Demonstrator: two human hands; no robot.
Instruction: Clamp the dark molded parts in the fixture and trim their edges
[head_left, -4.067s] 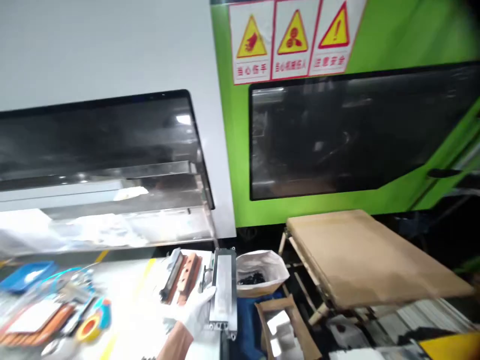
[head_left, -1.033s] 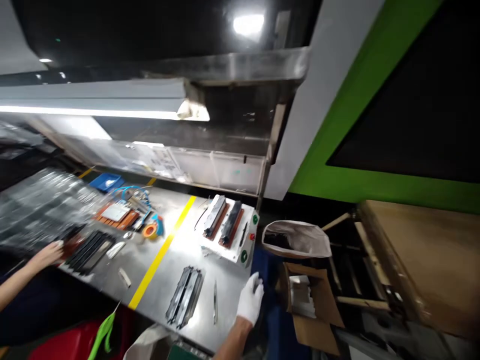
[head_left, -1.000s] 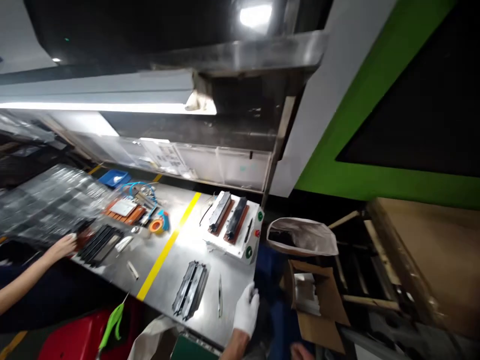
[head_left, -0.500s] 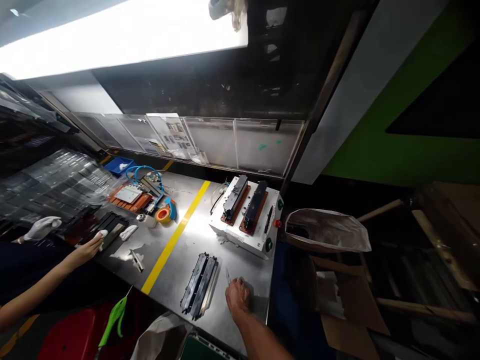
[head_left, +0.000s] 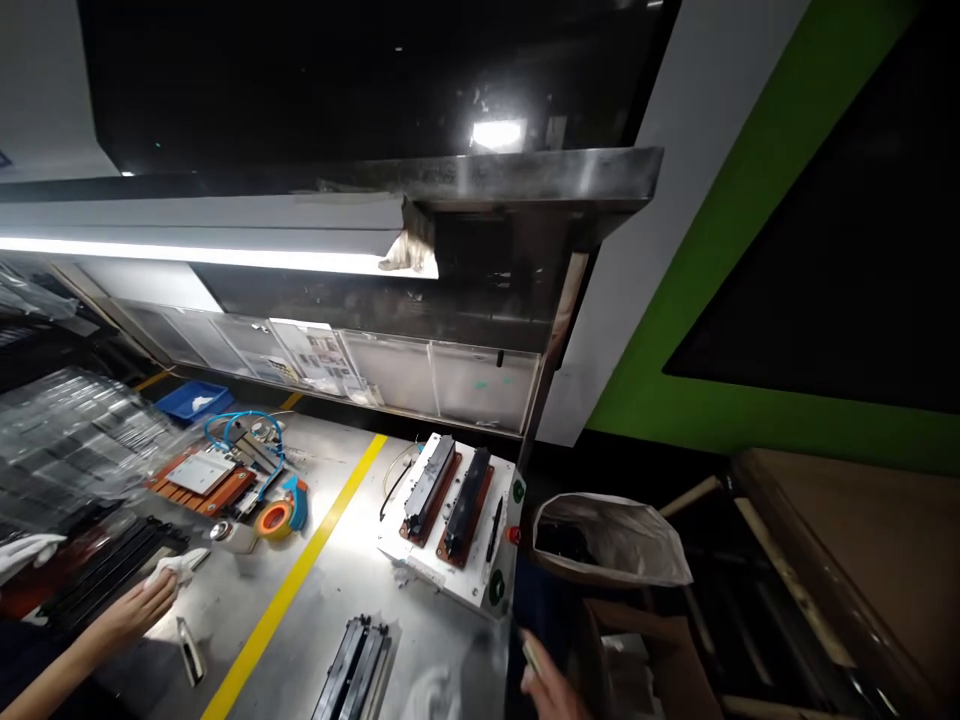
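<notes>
My right hand (head_left: 546, 688) is bare and shows only partly at the bottom edge, just off the right end of the steel table (head_left: 442, 640). Its fingers pinch a thin pale metal tool that looks like tweezers (head_left: 529, 655). Left of it, a bundle of black strip parts (head_left: 356, 665) lies on the table. Beyond them stands a white fixture box (head_left: 450, 525) with two black strips on brown bases and coloured buttons on its side. My left hand is out of view.
A co-worker's bare hand (head_left: 135, 610) at the left holds a white cloth (head_left: 176, 570). Nearby are a yellow floor-tape line (head_left: 292, 590), an orange tape roll (head_left: 274, 520), a blue tray (head_left: 193, 400) and clear plastic trays (head_left: 67, 450). A lined bin (head_left: 607, 540) and cardboard box (head_left: 645, 670) sit to my right.
My bare right hand has left the table beside the black strips and now holds the thin tool off the table's right edge. The gloved hand seen a second ago is gone. The view tilted up.
</notes>
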